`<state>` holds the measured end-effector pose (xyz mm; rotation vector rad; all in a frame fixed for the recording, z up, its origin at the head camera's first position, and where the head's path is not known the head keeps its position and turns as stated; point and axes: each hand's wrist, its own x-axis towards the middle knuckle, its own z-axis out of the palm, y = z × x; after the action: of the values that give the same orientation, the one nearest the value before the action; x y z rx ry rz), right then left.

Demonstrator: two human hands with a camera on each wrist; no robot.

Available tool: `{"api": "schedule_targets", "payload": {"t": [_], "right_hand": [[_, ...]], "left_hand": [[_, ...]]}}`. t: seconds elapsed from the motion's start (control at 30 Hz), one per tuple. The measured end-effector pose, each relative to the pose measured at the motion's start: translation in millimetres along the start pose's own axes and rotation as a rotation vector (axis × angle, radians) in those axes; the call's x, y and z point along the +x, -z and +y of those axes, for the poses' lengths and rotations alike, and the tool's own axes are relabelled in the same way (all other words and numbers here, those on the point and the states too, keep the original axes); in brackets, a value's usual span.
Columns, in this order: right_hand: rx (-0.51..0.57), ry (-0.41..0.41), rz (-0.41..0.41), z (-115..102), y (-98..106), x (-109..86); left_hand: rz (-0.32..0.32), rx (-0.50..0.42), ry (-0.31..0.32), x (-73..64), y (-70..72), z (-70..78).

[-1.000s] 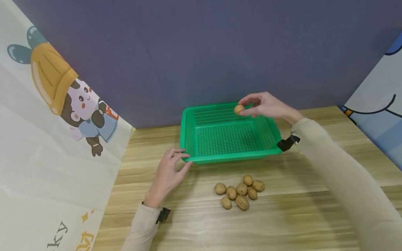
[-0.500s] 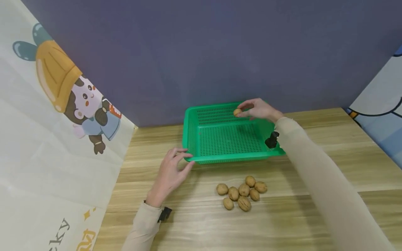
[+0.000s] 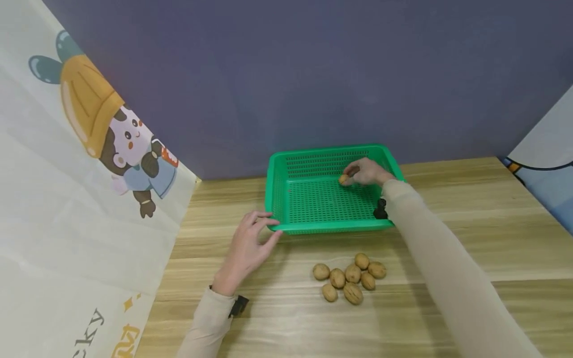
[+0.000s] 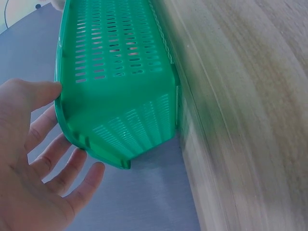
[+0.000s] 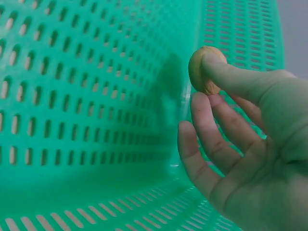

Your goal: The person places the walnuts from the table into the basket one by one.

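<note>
My right hand [image 3: 364, 172] is down inside the green plastic basket [image 3: 331, 226], toward its back right. It pinches a walnut [image 5: 204, 72] between thumb and fingertips, just above the basket floor; whether the nut touches the floor I cannot tell. The ring and little fingers are free of the nut. At the basket's near left corner, my left hand [image 3: 247, 246] touches the rim with spread, relaxed fingers. Its thumb tip meets the rim edge in the left wrist view. Several walnuts [image 3: 352, 293] lie in a loose cluster on the table in front of the basket.
The wooden table [image 3: 277, 318] carries everything. A dark grey-blue panel [image 3: 313, 74] rises right behind the basket. On the left stands a white panel [image 3: 58, 199] with a cartoon figure, and another printed panel [image 3: 550, 134] borders the right side.
My right hand has moved from above the back right rim down into the basket, still pinching the walnut. The left hand stays at the near left corner. The head view has shifted slightly.
</note>
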<state>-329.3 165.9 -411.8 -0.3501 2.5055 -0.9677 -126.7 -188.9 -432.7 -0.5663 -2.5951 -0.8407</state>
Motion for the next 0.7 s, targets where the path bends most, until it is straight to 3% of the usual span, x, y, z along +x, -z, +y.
{"api": "schedule_targets", "payload": {"t": [0.4,0.7], "right_hand": [[-0.094,0.001,-0.031,16.3,-6.6,3.4],[-0.122,-0.001,-0.035,6.6,-4.7,8.3]], "left_hand": [[-0.013,0.005,0.010,-5.6,-4.2,2.6],[0.011,0.011,-0.010,-0.5,-1.5,1.1]]}}
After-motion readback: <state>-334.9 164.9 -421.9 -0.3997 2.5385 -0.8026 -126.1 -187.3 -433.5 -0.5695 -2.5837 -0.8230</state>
